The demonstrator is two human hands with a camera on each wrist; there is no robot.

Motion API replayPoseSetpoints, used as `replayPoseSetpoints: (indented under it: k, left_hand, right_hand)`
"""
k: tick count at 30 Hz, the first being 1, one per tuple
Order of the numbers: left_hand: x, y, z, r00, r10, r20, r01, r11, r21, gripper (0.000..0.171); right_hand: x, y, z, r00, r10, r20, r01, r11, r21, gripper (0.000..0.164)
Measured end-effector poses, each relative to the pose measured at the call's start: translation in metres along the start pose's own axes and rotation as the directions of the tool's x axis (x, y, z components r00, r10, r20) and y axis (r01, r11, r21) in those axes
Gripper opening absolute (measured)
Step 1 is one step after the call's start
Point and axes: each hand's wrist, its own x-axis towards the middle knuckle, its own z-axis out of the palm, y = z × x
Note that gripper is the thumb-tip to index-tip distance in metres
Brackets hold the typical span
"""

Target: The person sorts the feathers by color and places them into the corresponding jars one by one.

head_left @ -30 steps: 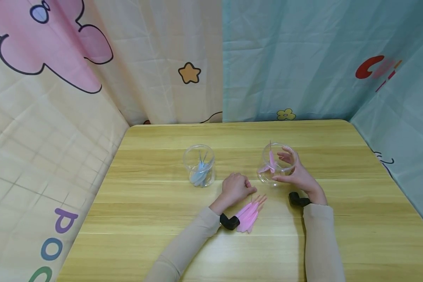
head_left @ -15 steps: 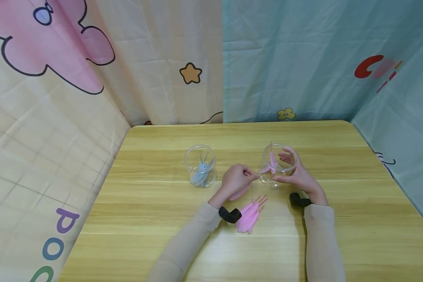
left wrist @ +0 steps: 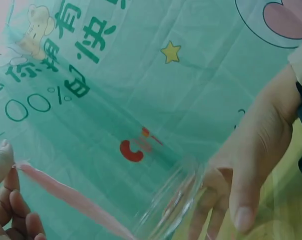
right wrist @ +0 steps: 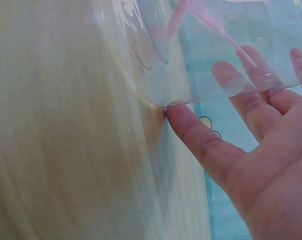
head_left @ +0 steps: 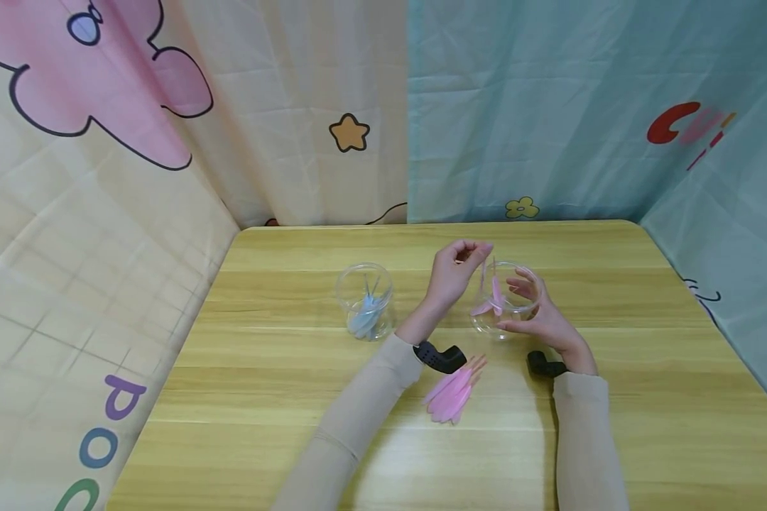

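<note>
My left hand [head_left: 452, 275] is raised at the near-left rim of a clear plastic cup, pinching a pink feather [left wrist: 73, 197] at one end between thumb and fingers. In the left wrist view the feather slants down to the cup's mouth. The clear cup [head_left: 486, 326] stands on the table with a few pink feathers [head_left: 496, 297] inside. My right hand [head_left: 550, 328] holds that cup from its right side, thumb in front and fingers behind. A pile of pink feathers [head_left: 450, 397] lies on the table below the left wrist.
To the left, a second clear cup [head_left: 365, 266] holds several blue feathers [head_left: 366, 318]. The wooden table [head_left: 281, 397] has printed curtains [head_left: 294, 142] behind it and at both sides.
My left hand has picked up a pink feather by the pile, then lifted it up and rightward to the cup's mouth. The right hand stays at the cup.
</note>
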Motion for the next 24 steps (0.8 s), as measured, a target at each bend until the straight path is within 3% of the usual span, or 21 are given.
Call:
replayPoseSetpoints:
  k: [4,9,16,24]
  left_hand:
    - [0.008,0.004,0.014,0.997,0.020,-0.078,-0.031,0.987,-0.155,0.023]
    - [0.016,-0.006,0.030,0.985,0.051,-0.165,-0.090,0.967,-0.239,0.019]
    - [0.010,-0.029,0.036,0.986,0.064,-0.156,-0.085,0.988,-0.132,0.014]
    - [-0.002,-0.041,0.027,0.991,0.070,-0.112,-0.073,0.997,-0.023,0.027]
  right_hand:
    - [0.000,0.004,-0.001,1.000,0.003,-0.005,-0.003,1.000,-0.004,0.101]
    - [0.000,0.004,0.000,1.000,0.009,-0.008,-0.009,1.000,0.001,0.100]
    - [-0.001,0.005,0.001,1.000,0.026,-0.013,-0.026,1.000,0.004,0.100]
    - [-0.002,-0.003,0.001,1.000,0.011,0.005,-0.011,1.000,-0.009,0.099]
